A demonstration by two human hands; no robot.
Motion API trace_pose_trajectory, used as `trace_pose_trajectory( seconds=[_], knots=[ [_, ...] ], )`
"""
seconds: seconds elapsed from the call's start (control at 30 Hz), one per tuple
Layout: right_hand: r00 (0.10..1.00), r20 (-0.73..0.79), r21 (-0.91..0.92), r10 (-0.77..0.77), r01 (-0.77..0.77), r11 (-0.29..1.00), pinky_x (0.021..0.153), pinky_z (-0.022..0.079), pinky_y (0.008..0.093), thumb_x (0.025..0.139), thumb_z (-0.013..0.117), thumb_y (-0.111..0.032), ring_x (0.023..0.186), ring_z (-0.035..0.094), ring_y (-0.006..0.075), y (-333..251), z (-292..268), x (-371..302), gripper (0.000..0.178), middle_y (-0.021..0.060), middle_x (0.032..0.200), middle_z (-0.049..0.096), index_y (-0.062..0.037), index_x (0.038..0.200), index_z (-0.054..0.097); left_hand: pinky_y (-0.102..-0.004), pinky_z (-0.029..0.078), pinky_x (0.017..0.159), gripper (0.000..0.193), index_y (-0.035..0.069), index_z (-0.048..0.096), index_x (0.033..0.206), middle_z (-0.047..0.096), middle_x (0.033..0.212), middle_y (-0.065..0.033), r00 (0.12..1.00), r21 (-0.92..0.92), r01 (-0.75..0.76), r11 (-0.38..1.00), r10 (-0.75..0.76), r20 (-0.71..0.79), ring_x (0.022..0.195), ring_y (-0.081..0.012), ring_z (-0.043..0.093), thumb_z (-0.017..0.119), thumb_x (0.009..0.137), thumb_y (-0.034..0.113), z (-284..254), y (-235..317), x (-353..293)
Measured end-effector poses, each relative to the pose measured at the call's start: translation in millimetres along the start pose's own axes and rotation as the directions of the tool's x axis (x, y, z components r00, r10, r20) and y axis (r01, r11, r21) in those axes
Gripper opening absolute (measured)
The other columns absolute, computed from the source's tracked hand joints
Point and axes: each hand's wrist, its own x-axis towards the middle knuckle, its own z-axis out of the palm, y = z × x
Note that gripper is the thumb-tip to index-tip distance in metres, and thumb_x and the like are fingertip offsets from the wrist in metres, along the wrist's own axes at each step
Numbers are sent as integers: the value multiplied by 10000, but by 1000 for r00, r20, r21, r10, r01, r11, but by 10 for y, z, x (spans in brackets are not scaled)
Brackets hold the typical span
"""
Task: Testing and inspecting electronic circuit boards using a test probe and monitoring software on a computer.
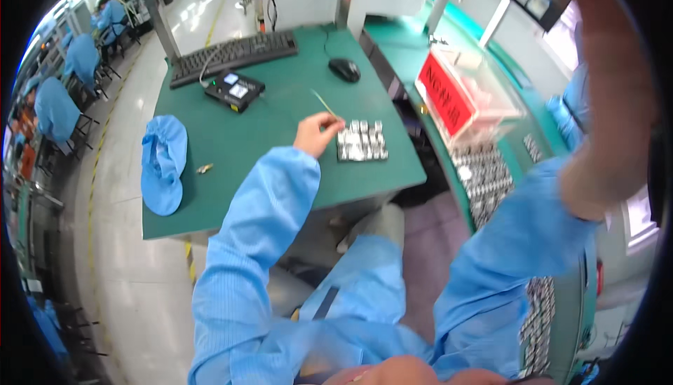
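Observation:
My left hand (pixel 317 135) is over the green table (pixel 280 196), thumb and forefinger pinched together. A thin pale stick (pixel 324 104) slants up and left from the fingertips. Just right of the fingers, small silvery metal parts (pixel 361 143) lie packed in a block of rows. My right hand (pixel 618 70) is raised at the upper right, large and blurred close to the camera. Its fingers run out of the picture's upper edge, so what they do is hidden. Blue sleeves cover both forearms.
A keyboard (pixel 235 57), mouse (pixel 345 70) and small black device (pixel 235 91) stand at the back. A blue cap (pixel 164 164) lies at the left. On the right bench are a clear box (pixel 484 98) with a red label and more metal parts (pixel 484 178). Co-workers sit far left.

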Motion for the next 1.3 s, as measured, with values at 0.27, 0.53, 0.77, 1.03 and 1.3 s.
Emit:
trace_pose_trajectory(
  seconds=[0.27, 0.53, 0.77, 1.03, 1.3],
  knots=[
    [699, -246, -760, 671, -569, 314, 963, 388, 418, 860, 578, -220, 1128, 490, 374, 2527, 662, -2267, 376, 224, 1212, 524, -10, 1169, 535, -302, 459, 687, 171, 1, 654, 835, 671, 864, -76, 993, 196, -107, 975, 95, 69, 732, -165, 585, 661, 809, 169, 6, -84, 148],
    [762, -132, -670, 634, -540, 509, 1015, 345, 432, 887, 480, -121, 1181, 449, 374, 2607, 969, -2531, 332, 207, 1188, 523, 16, 1189, 476, -320, 474, 743, 173, 13, 666, 852, 652, 874, -97, 997, 155, -50, 987, 39, 70, 797, -208, 619, 673, 788, 174, -51, -165, 161],
    [818, -106, -784, 566, -418, 458, 989, 354, 438, 888, 450, -98, 1143, 475, 351, 2522, 1082, -2298, 288, 185, 1157, 537, 12, 1150, 496, -312, 475, 788, 147, 6, 649, 828, 649, 880, -93, 996, 301, -87, 950, 77, 43, 848, -227, 626, 670, 797, 148, -320, -126, -54],
    [874, -189, -737, 448, -428, 524, 846, 428, 428, 809, 599, -157, 1011, 516, 354, 3795, 615, -1539, 364, 169, 1067, 544, -30, 1138, 508, -304, 465, 787, 127, 32, 661, 829, 651, 861, -65, 993, 265, -52, 963, 21, 119, 863, -205, 597, 675, 795, 153, -327, -145, -69],
    [932, -155, -855, 328, -293, 428, 885, 424, 433, 776, 661, -266, 1078, 475, 363, 4372, 864, -1803, 526, 183, 1166, 506, -59, 1227, 484, -313, 464, 769, 113, 40, 659, 800, 655, 827, -46, 987, 326, -55, 944, 2, 159, 839, -195, 584, 685, 783, 148, -323, -172, -26]
  ],
)
